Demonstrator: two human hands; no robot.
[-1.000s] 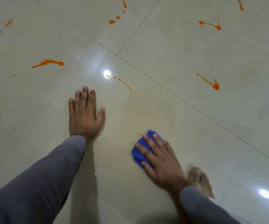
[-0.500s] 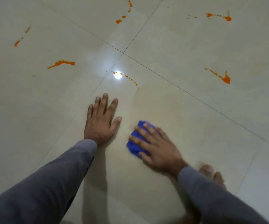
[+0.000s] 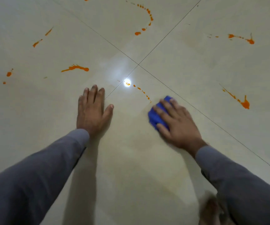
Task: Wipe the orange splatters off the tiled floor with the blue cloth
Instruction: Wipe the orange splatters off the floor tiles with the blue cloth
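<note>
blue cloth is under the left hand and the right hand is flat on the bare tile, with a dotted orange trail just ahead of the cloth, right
Not quite: the hands are swapped. In the head view the right hand presses the blue cloth, while the left hand lies flat on the bare tile. The dotted orange trail does run just ahead of the cloth.

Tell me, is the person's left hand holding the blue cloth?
No, the left hand lies flat on the bare floor, while the right hand presses the blue cloth.
</note>
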